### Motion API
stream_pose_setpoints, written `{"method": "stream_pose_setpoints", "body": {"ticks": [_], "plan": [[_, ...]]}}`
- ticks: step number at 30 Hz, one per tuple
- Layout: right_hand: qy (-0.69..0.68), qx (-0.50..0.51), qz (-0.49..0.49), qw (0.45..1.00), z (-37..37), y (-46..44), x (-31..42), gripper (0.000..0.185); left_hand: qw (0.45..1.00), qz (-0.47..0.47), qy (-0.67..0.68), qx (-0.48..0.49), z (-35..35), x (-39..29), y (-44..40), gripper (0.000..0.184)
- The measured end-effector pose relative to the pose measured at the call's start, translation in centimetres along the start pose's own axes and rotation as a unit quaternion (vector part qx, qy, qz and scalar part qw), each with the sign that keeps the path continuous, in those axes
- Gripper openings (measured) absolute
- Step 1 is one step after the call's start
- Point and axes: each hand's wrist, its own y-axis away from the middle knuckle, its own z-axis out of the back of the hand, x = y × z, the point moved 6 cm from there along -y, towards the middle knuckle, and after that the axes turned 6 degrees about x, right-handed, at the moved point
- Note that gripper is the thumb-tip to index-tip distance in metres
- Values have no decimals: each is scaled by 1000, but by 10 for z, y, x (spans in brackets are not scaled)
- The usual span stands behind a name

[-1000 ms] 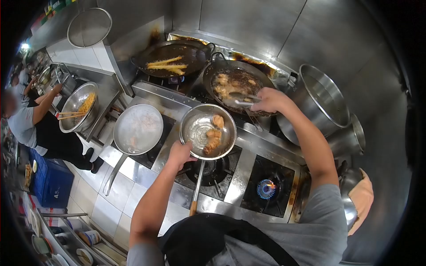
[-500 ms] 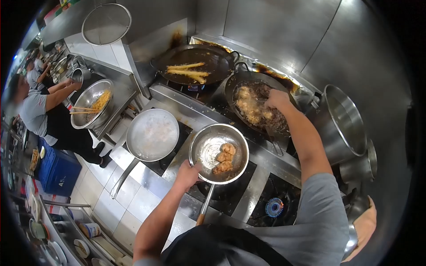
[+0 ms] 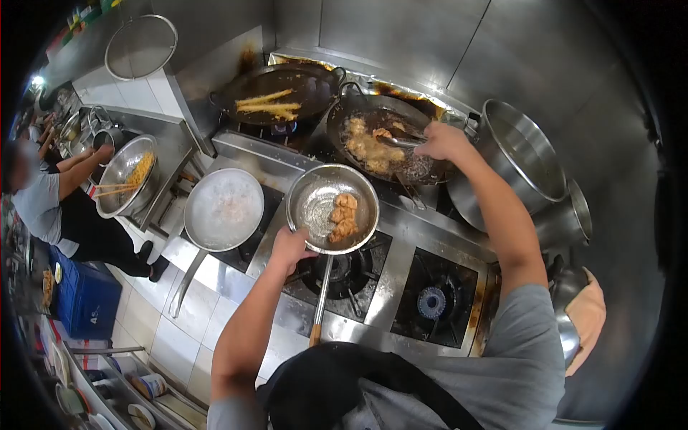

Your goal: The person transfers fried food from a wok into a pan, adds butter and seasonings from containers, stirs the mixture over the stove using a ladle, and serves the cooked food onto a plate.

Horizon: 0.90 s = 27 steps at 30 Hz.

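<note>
1. Clasping tongs (image 3: 401, 142) in the right hand (image 3: 444, 141), with tips in the wok (image 3: 405, 107) among frying pieces (image 3: 369, 152); hard to tell whether gripping any!
2. Pinching the strainer (image 3: 310, 208) by its rim in the left hand (image 3: 290, 249), near the wok, with browned chunks (image 3: 343, 218) inside.
3. Apparently picking pieces out; next, likely calling for a firm squeeze and a level strainer.

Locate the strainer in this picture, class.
In the head view, the strainer is near the centre, gripped at its near edge by the left hand, below and left of the bubbling wok.
</note>
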Motion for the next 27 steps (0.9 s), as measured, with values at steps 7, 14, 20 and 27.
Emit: {"method": "stream_pose_setpoints", "body": {"ticks": [7,14,20,27], "plan": [[-193,326,16,926,-9,47,29,46,1000,0,11,9,-2,5,-2,35],[-151,230,-9,961,6,21,15,46,999,-4,35,0,-5,1,12,37],[137,160,-76,975,24,-9,-13,42,999,-13,36,-16,-2,1,25,37],[201,187,-28,961,-52,-57,-5,37,999,-5,26,-41,3,3,33,36]]}}
